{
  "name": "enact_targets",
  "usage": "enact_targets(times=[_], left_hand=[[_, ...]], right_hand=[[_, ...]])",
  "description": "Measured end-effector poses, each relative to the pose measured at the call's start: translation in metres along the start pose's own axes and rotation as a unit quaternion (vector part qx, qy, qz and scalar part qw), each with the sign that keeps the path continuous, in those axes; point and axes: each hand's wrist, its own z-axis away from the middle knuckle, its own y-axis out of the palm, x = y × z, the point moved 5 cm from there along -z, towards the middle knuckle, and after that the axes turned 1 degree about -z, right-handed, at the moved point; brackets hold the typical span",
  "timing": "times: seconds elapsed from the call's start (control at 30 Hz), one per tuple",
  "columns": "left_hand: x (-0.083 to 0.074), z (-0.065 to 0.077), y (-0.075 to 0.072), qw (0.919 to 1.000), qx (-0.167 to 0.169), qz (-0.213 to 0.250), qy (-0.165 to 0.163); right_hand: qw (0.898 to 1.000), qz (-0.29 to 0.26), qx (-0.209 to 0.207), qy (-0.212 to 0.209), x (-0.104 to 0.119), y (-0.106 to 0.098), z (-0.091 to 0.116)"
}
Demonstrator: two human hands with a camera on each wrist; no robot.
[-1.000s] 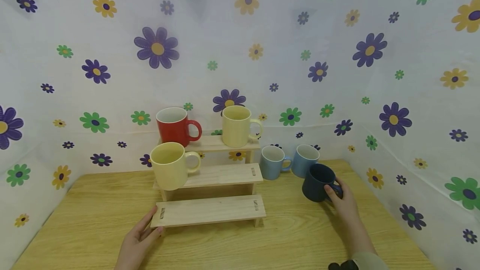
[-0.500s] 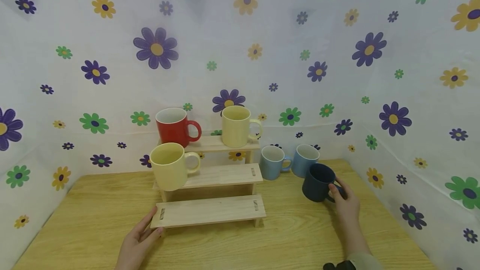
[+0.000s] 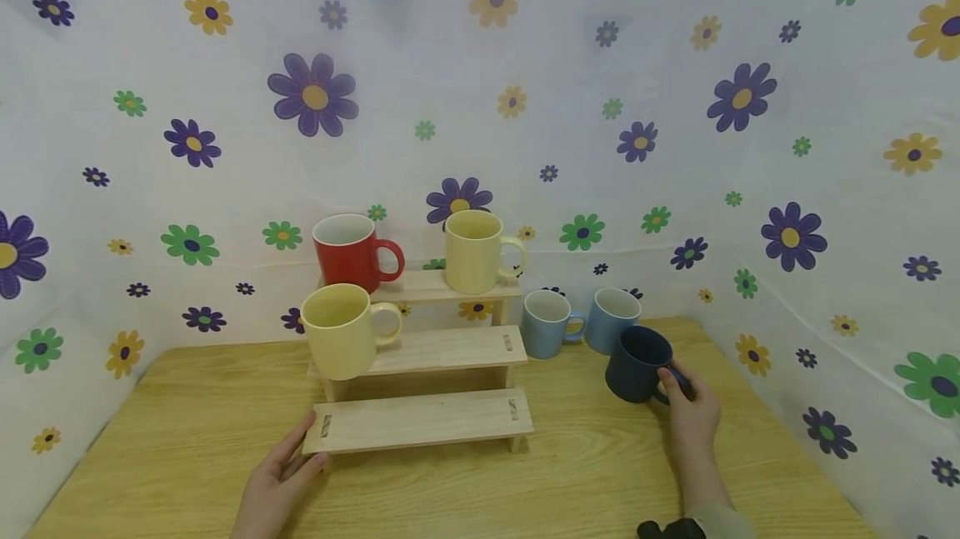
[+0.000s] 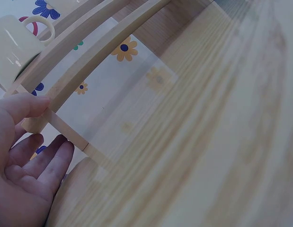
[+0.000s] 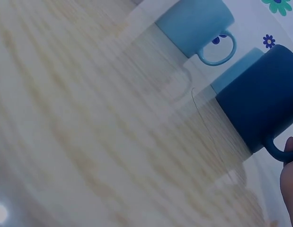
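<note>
At the near left corner of a stepped wooden display rack (image 3: pixel 420 421), my left hand (image 3: pixel 273 476) grips the end of the lowest board. The left wrist view shows its thumb (image 4: pixel 30 105) over the board's edge, with the other fingers curled below. On the right side of the table, my right hand (image 3: pixel 693 416) pinches the handle of a dark navy mug (image 3: pixel 637 368). That mug (image 5: pixel 262 97) appears upright on the tabletop in the right wrist view, where only part of the hand shows at the edge. Two light blue mugs, one left (image 3: pixel 545 326) and one right (image 3: pixel 609 324), stand behind it.
A red mug (image 3: pixel 345 260) and a pale yellow mug (image 3: pixel 471 260) stand on the rack's top step. Another yellow mug (image 3: pixel 337 339) stands at the left of the middle step. Flowered cloth (image 3: pixel 570 122) walls the wooden table (image 3: pixel 585 472) at the back and sides.
My right hand's thumb and wrist have shifted slightly on the navy mug's handle. The mugs, the rack and my left hand have stayed in place.
</note>
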Motion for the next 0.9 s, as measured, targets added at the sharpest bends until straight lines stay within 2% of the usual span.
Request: enact_targets(times=[0.2,0.37,0.53,0.73,0.9], left_hand=[[-0.0007,0.0004,-0.0001,1.0000,-0.006,-0.001,-0.003],[-0.0016,0.0003,0.0026,1.0000,-0.004,0.008,-0.002],[-0.0016,0.0008,0.0026,0.9999,-0.006,0.008,0.000],[-0.0025,0.0013,0.0022,0.9997,-0.005,0.019,0.014],[0.0005,0.0017,-0.0003,0.9998,-0.008,0.020,0.002]], right_hand=[[0.993,-0.097,-0.021,0.059,-0.0042,-0.0024,0.0035],[0.986,-0.148,-0.033,0.072,-0.0032,-0.0050,0.0056],[0.985,-0.151,-0.030,0.071,-0.0005,-0.0041,0.0067],[0.984,-0.155,-0.048,0.073,0.0021,-0.0038,0.0077],[0.982,-0.167,-0.057,0.062,0.0040,-0.0006,0.0075]])
